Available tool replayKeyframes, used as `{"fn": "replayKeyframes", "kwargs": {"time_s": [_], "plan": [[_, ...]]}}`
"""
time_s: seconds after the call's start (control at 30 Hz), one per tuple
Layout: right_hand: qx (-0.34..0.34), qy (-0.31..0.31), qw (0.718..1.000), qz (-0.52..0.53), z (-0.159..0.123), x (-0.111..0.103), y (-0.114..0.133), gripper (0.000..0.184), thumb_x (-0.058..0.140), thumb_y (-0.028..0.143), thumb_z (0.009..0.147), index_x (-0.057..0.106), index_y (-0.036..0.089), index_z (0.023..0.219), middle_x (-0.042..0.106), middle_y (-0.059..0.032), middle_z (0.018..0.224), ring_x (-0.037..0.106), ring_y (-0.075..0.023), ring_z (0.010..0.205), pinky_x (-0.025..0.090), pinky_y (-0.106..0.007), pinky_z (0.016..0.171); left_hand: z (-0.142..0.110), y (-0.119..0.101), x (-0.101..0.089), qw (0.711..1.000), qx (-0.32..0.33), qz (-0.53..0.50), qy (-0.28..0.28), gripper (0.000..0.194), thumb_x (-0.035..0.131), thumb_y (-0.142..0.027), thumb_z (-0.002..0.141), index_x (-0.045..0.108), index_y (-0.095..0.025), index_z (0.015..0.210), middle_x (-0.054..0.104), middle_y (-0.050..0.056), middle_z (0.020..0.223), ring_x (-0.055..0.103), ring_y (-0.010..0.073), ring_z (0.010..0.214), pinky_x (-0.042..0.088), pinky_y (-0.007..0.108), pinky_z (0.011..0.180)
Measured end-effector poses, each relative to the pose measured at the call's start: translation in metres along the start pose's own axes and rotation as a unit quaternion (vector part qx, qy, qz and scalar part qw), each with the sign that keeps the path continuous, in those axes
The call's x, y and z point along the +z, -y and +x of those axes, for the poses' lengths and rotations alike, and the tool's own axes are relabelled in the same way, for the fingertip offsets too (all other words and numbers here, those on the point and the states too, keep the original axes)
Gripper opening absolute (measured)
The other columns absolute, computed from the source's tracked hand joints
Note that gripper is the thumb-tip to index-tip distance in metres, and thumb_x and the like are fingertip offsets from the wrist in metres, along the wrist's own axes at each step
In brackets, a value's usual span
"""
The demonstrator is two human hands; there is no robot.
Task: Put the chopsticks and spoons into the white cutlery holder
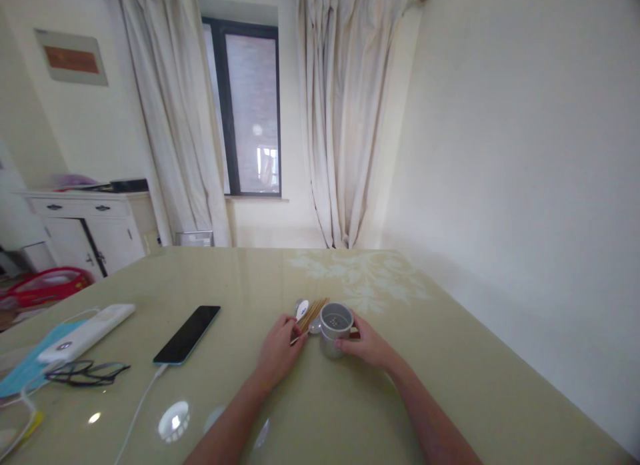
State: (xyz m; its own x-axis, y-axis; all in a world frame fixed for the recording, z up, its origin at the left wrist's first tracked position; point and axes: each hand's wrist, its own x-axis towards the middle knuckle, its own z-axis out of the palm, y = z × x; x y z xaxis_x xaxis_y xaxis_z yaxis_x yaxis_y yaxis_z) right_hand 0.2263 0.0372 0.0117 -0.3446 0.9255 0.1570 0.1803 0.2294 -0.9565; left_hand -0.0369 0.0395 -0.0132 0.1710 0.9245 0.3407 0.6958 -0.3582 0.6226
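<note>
A grey cutlery holder (335,325), round with small holes in its inner floor, stands tilted slightly toward me. My right hand (369,345) grips its right side, thumb in front and fingers behind. Left of it, my left hand (281,348) is closed with its fingertips on the thin handle of a metal spoon (315,326), whose bowl is beside the holder. A bundle of several wooden chopsticks (314,313) lies just beyond those fingers. A white spoon (302,310) lies by the chopsticks. My left fingers partly hide the chopsticks' near ends.
On the glass-topped table (240,278) a black-screened phone (187,335) lies left, its white cable running toward me. Farther left are a white power strip (87,332), glasses (87,373) and a blue face mask (30,365). A wall (530,185) borders the right side.
</note>
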Motion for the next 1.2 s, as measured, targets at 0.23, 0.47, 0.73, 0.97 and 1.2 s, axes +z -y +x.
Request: {"fn": "replayKeyframes", "kwargs": {"time_s": [0.23,0.47,0.73,0.97,1.2], "plan": [[0.003,0.002,1.0,-0.001,-0.003,0.001,0.001,0.081,0.091,0.049,0.073,0.058,0.024,0.143,0.07,-0.0126,0.138,0.068,-0.0346,0.123,0.056,-0.051,0.101,0.01,0.011,-0.006,0.991,-0.047,-0.036,-0.122,0.029,0.048,-0.041,0.099,0.066,-0.021,0.088,0.071,0.01,0.105,0.069,0.025,0.104,0.053,0.039,0.098],[-0.006,-0.001,1.0,-0.012,-0.003,-0.003,0.0,0.078,0.092,0.048,0.072,0.061,0.025,0.14,0.072,-0.0122,0.134,0.069,-0.0344,0.12,0.058,-0.05,0.099,0.016,0.036,-0.027,0.975,-0.125,0.15,-0.104,0.018,0.052,-0.03,0.097,0.066,-0.02,0.089,0.074,0.01,0.096,0.068,0.0251,0.094,0.048,0.034,0.084],[0.006,-0.021,1.0,-0.01,-0.003,-0.011,-0.002,0.079,0.092,0.046,0.071,0.06,0.022,0.14,0.072,-0.014,0.134,0.07,-0.0355,0.119,0.057,-0.051,0.099,0.015,0.044,-0.023,0.975,-0.109,0.182,-0.073,0.016,0.054,-0.025,0.097,0.068,-0.019,0.093,0.074,0.011,0.1,0.068,0.0254,0.096,0.047,0.035,0.086],[0.015,-0.017,1.0,-0.003,-0.003,-0.011,-0.002,0.08,0.092,0.048,0.072,0.06,0.023,0.14,0.072,-0.0135,0.134,0.071,-0.0351,0.118,0.058,-0.051,0.098,0.013,0.044,-0.023,0.976,-0.086,0.187,-0.067,0.021,0.052,-0.028,0.098,0.07,-0.019,0.095,0.075,0.011,0.102,0.069,0.0278,0.097,0.049,0.037,0.087],[0.016,-0.008,1.0,0.024,-0.004,-0.014,0.003,0.08,0.095,0.049,0.067,0.064,0.024,0.137,0.074,-0.0116,0.134,0.07,-0.0357,0.121,0.056,-0.052,0.103,0.006,-0.001,-0.022,0.977,-0.011,0.201,-0.064,0.031,0.044,-0.03,0.104,0.074,-0.024,0.104,0.074,0.012,0.112,0.064,0.0291,0.109,0.047,0.042,0.098]]}}
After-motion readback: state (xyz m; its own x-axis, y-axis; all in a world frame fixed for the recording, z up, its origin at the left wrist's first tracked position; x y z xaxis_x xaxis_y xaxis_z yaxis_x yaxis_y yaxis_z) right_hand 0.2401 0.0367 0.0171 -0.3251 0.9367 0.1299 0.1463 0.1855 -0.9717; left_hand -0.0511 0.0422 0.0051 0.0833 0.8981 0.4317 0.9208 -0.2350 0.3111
